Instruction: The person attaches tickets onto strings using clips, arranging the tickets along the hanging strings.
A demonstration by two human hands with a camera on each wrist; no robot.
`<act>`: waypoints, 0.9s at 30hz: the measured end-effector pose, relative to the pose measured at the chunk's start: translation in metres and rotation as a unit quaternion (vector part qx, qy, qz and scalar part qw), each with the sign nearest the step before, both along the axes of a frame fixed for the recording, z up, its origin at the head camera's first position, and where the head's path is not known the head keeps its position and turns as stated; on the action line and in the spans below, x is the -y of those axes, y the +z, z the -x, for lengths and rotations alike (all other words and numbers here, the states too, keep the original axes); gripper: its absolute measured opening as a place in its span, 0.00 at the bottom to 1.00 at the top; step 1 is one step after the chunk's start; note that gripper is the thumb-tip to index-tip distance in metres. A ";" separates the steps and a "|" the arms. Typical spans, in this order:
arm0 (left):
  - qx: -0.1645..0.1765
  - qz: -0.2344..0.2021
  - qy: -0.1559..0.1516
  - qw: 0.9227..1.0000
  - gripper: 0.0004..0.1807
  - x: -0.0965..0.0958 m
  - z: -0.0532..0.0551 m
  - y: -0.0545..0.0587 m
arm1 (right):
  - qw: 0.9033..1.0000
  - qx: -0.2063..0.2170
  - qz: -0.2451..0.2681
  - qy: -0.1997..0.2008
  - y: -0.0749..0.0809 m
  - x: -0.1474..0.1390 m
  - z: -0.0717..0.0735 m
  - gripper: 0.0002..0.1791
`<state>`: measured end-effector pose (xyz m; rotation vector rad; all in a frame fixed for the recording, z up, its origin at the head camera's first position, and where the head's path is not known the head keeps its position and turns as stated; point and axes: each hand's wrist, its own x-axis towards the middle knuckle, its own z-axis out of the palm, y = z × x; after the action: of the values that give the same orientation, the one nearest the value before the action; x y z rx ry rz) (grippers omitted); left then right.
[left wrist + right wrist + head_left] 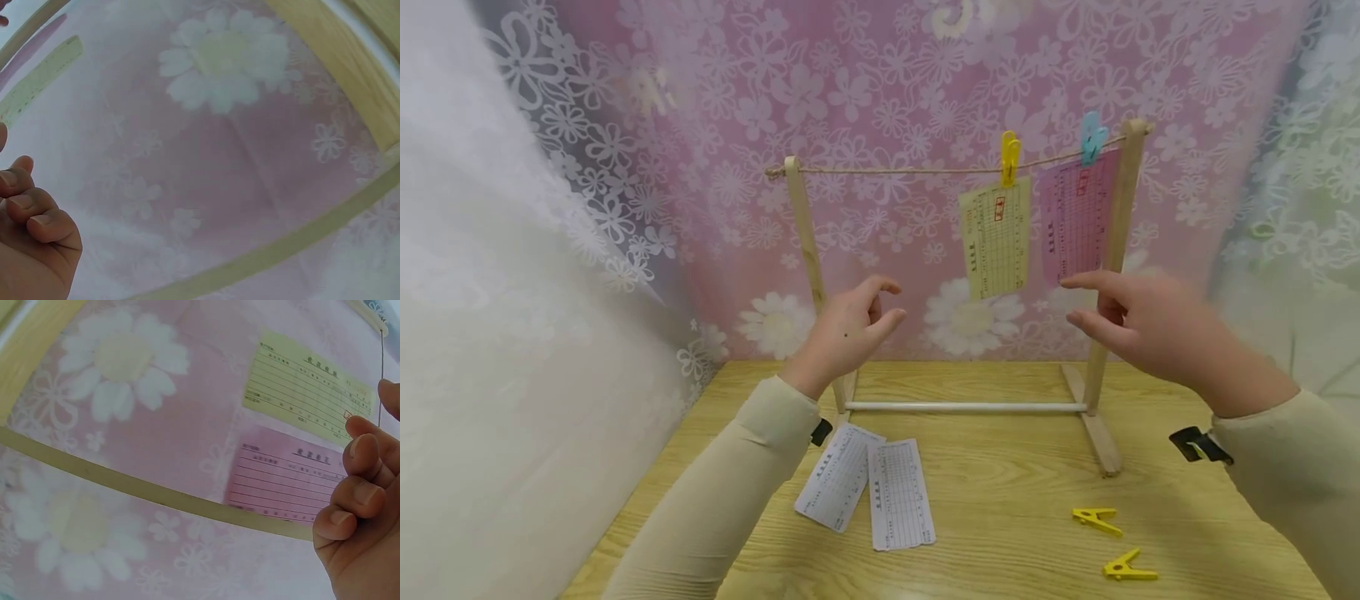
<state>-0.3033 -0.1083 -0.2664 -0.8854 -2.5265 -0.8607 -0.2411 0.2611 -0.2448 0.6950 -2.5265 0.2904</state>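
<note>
My left hand (853,327) is raised in front of the left post of a wooden frame, thumb and index finger apart and the other fingers loosely curled around nothing. Just before the lower corner of a pink receipt slip (1078,217) hovers my right hand (1142,329), also holding nothing; whether it touches the paper I cannot tell. A blue clothespin (1092,139) fastens that slip to a cord (910,172). Left of it, a yellow clothespin (1010,158) holds up a yellow receipt slip (997,250). In the right wrist view, both slips show printed lines.
Two white receipt slips (901,496) lie partly overlapping on the wooden table (1000,533), below my left hand. Two loose yellow clothespins (1126,568) rest at the front right. The frame's right post (1120,250) and white crossbar (966,407) stand before a flowered pink curtain (880,100).
</note>
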 end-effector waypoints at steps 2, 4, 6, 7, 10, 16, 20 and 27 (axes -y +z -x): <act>0.008 0.003 0.003 1.000 0.20 0.004 -0.001 -0.007 | 1.000 0.004 0.010 0.006 -0.011 -0.002 -0.001 0.22; 0.015 0.007 0.005 1.000 0.19 0.008 -0.001 -0.015 | 1.000 0.004 0.017 0.007 -0.022 -0.004 -0.002 0.22; 0.020 0.008 0.007 1.000 0.19 0.011 -0.001 -0.022 | 1.000 0.003 0.020 0.012 -0.032 -0.006 -0.002 0.22; 0.024 0.008 0.008 1.000 0.19 0.012 -0.002 -0.025 | 1.000 0.002 0.020 0.015 -0.037 -0.007 -0.002 0.21; 0.033 0.008 0.015 0.999 0.19 0.018 -0.004 -0.037 | 0.999 0.008 0.022 0.022 -0.050 -0.010 -0.003 0.21; 0.059 0.012 0.044 0.997 0.20 0.031 -0.007 -0.063 | 0.999 0.023 0.030 0.022 -0.077 -0.019 -0.004 0.21; 0.072 0.012 0.065 0.995 0.20 0.041 -0.008 -0.081 | 0.998 0.047 0.037 0.008 -0.095 -0.027 -0.008 0.20; 0.123 0.014 0.100 0.987 0.20 0.060 -0.012 -0.111 | 0.993 0.108 0.042 -0.001 -0.130 -0.041 -0.016 0.17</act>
<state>-0.2912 -0.1681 -0.3776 -0.5477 -2.7840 -0.9200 -0.2249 0.3017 -0.3745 0.6602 -2.7000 0.4913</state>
